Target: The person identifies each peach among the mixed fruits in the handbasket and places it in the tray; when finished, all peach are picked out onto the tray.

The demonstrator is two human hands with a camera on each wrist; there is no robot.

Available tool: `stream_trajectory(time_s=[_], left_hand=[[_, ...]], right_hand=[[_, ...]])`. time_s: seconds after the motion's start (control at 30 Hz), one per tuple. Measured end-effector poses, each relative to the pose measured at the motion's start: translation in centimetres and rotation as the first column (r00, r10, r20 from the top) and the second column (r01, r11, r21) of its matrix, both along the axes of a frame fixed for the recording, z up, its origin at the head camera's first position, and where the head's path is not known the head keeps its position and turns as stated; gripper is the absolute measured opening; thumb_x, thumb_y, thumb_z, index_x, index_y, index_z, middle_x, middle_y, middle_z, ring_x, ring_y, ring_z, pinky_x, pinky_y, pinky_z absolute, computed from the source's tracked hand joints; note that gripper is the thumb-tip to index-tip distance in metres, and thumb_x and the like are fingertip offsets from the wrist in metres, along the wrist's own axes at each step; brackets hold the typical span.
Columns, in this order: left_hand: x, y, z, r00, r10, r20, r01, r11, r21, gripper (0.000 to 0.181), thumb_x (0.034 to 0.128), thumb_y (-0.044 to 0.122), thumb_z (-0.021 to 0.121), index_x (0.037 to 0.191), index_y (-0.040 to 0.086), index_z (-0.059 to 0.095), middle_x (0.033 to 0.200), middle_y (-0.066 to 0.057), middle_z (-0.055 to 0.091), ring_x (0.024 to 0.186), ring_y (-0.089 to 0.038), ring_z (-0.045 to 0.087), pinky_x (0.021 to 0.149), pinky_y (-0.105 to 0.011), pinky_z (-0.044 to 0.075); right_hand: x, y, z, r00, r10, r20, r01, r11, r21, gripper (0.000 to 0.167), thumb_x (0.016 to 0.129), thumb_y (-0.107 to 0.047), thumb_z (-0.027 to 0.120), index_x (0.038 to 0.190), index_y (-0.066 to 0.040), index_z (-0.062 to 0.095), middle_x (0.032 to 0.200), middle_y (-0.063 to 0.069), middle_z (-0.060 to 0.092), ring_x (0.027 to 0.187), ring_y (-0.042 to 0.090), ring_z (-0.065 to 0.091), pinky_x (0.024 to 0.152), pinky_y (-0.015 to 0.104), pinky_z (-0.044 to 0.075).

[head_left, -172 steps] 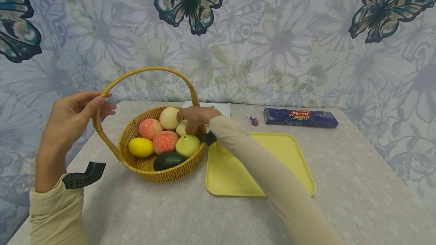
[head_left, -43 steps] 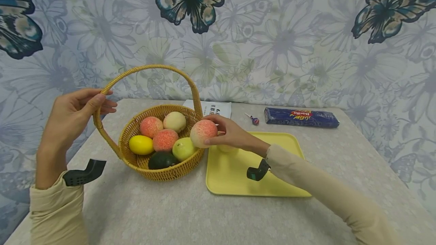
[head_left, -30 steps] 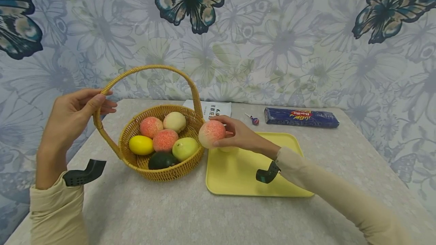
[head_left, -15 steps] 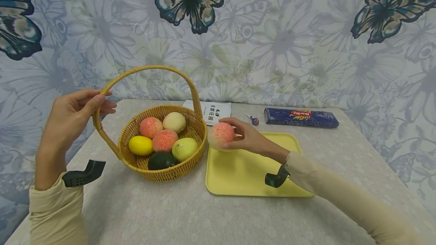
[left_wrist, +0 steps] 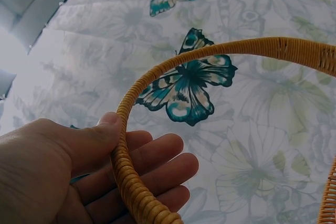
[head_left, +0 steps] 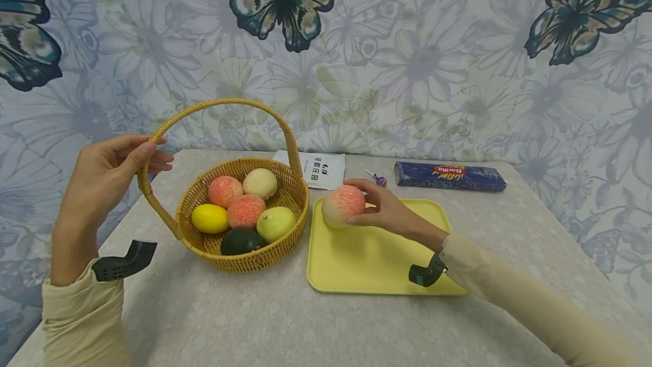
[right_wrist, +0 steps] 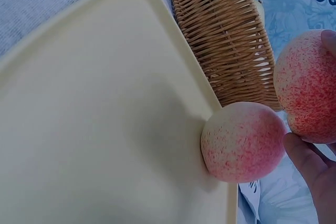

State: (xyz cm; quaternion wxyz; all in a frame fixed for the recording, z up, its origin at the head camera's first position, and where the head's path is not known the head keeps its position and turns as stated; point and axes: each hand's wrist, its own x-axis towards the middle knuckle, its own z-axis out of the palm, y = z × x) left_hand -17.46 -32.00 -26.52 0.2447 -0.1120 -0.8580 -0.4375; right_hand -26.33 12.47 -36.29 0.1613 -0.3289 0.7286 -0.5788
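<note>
My left hand [head_left: 104,171] pinches the side of the wicker basket's handle [left_wrist: 131,182] between thumb and fingers. In the basket [head_left: 239,265] lie two red peaches [head_left: 246,211], a pale peach [head_left: 260,184], a lemon [head_left: 210,218], a yellow-green round fruit [head_left: 275,223] and a dark green avocado [head_left: 242,240]. My right hand [head_left: 389,212] holds a pink and cream peach [head_left: 343,207] above the left back part of the yellow tray [head_left: 377,265]. Another peach [right_wrist: 244,142] sits on the tray by its rim in the right wrist view; the held one hides it in the head view.
Behind the tray are a lollipop [head_left: 380,180] and a blue Barilla pasta package [head_left: 450,177]. A white printed packet [head_left: 324,170] lies behind the basket's right side. A patterned cloth with butterflies [head_left: 285,4] hangs at the table's back edge.
My right hand has reached into the basket, taken out the peach and carried it right, over the tray. The avocado has shifted slightly left. My left hand stays on the handle.
</note>
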Motion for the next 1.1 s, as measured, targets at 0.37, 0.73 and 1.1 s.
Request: stream_trajectory(time_s=[0.37,0.73,1.1], left_hand=[[0.0,-0.1,-0.1,1.000,-0.007,-0.007,0.007,1.000,-0.003,0.029,0.0986,0.016,0.053,0.121,0.000,0.062,0.086,0.007,0.072,0.077,-0.003,0.069,0.073,-0.008,0.050],[-0.1,-0.1,-0.3,1.000,-0.012,-0.015,0.011,1.000,-0.001,0.029,0.0983,0.015,0.054,0.121,0.000,0.063,0.086,0.005,0.072,0.077,-0.004,0.069,0.073,-0.008,0.050],[-0.1,-0.2,-0.3,1.000,-0.021,-0.019,0.022,1.000,0.004,0.028,0.0980,0.013,0.054,0.120,-0.001,0.063,0.086,0.005,0.072,0.076,-0.003,0.069,0.072,-0.009,0.051]], right_hand=[[0.0,1.7,-0.4,0.999,-0.050,0.014,0.050,0.999,-0.007,0.071,0.081,-0.009,0.076,0.143,-0.016,0.041,0.139,0.009,0.046,0.119,0.027,0.053,0.091,0.036,0.053],[-0.4,3.6,-0.6,0.994,-0.108,0.011,0.108,0.994,-0.026,0.073,0.083,-0.006,0.074,0.146,-0.013,0.038,0.142,0.012,0.043,0.121,0.028,0.053,0.091,0.033,0.053],[-1.2,5.0,-1.7,0.990,-0.143,0.016,0.143,0.990,0.019,0.072,0.085,-0.009,0.073,0.147,-0.014,0.036,0.140,0.014,0.045,0.118,0.027,0.054,0.088,0.032,0.054]])
